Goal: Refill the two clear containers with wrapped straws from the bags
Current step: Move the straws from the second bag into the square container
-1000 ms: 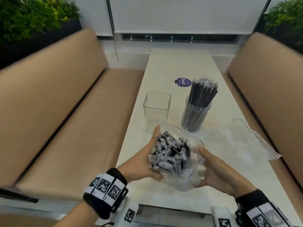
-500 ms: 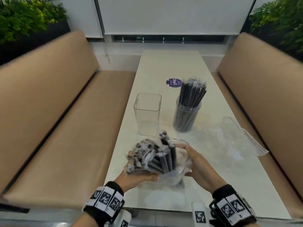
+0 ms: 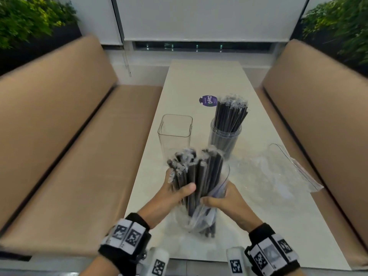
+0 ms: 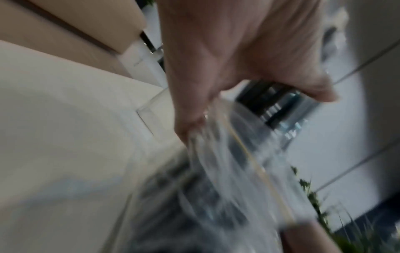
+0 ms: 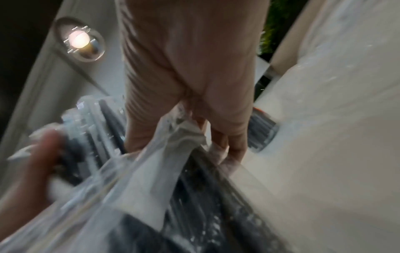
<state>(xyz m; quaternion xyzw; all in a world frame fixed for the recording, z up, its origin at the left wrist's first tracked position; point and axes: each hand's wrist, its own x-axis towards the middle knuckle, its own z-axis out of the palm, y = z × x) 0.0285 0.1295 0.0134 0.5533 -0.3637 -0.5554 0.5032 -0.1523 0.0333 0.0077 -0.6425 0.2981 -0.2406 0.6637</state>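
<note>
My left hand [image 3: 179, 193] grips a bundle of black wrapped straws [image 3: 196, 172] and holds it upright above the table's near end. The bundle's lower ends still sit in a clear plastic bag [image 3: 201, 220], and my right hand [image 3: 221, 202] pinches that bag's side. Behind the bundle stands an empty square clear container [image 3: 175, 132]. To its right a round clear container [image 3: 225, 138] is packed with wrapped straws [image 3: 232, 114]. The left wrist view is blurred, showing my left hand [image 4: 238, 59] over the bag [image 4: 238, 162]. The right wrist view shows my right hand [image 5: 190, 77] pinching bag film [image 5: 151, 162].
A second, crumpled clear bag [image 3: 278, 170] lies flat on the white table [image 3: 199, 80] at the right. A purple round sticker [image 3: 208, 100] is on the table behind the containers. Tan padded benches [image 3: 79, 156] run along both sides, with plants behind them.
The straw bundle has swung from lying tilted in the bag to upright and risen partly out. My left hand has shifted from the bag's side to round the straws.
</note>
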